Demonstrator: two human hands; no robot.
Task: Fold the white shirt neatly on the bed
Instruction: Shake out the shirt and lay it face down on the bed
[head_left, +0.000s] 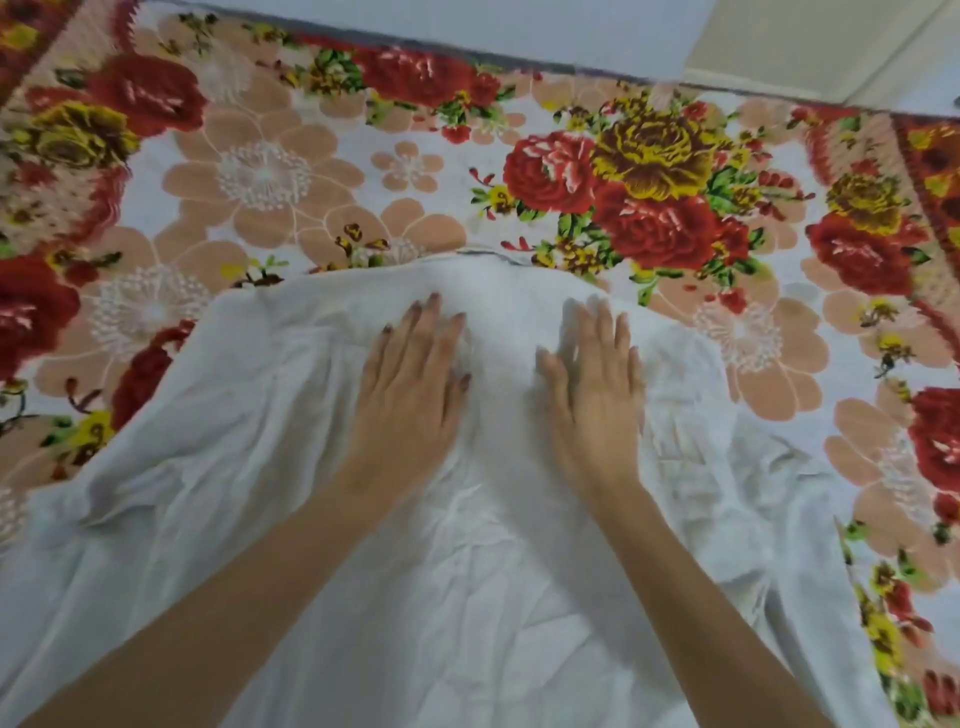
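Shirt (467, 597): white, wrinkled, spread on the flowered bed (311, 171).
Left hand (410, 384): my fingers straight, slightly apart, pressing it flat.
Right hand (597, 384): fingers straight, flat on it.

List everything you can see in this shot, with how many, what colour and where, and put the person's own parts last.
white shirt: one, white, spread wrinkled over the near half of the bed.
floral bedspread: one, white with red, yellow and peach flowers, covering the bed under and beyond the shirt.
floor: one area, pale, beyond the bed's far edge.
left hand: one, fingers straight, pressed flat on the shirt.
right hand: one, fingers straight, pressed flat on the shirt, beside the left.
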